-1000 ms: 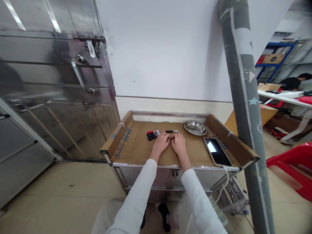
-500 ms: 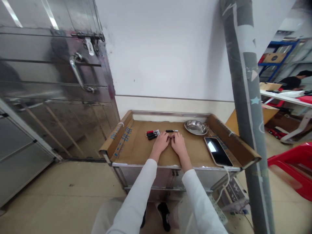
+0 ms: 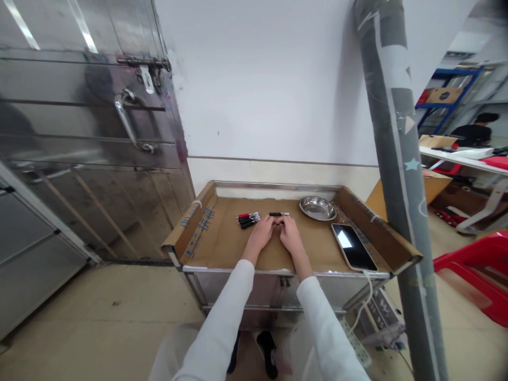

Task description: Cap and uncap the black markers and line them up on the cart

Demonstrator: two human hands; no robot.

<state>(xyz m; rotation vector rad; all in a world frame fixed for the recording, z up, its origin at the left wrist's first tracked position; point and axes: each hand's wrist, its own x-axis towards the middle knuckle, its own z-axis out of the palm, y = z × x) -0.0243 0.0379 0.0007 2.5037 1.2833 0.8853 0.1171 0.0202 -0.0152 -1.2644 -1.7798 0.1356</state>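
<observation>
My left hand (image 3: 261,233) and my right hand (image 3: 290,233) meet over the middle of the cardboard-lined cart top (image 3: 226,243). The fingers of both are closed and their tips nearly touch. Something small and dark shows between the fingertips, too small to name. Just beyond them lies a black pen (image 3: 279,214), crosswise. Several red and black pens (image 3: 248,219) rest side by side left of my left hand. A round metal dish (image 3: 317,208) stands to the right, farther back than my right hand.
A phone (image 3: 354,247) with a white cable lies at the cart's right side. Cardboard walls edge the left and right ends. A grey wrapped pole (image 3: 400,159) rises beside the cart, with a red stool (image 3: 476,275) beyond. A person sits far right.
Both hands stay at nearly the same spot, with only slight finger movement. The whole view has shifted a little.
</observation>
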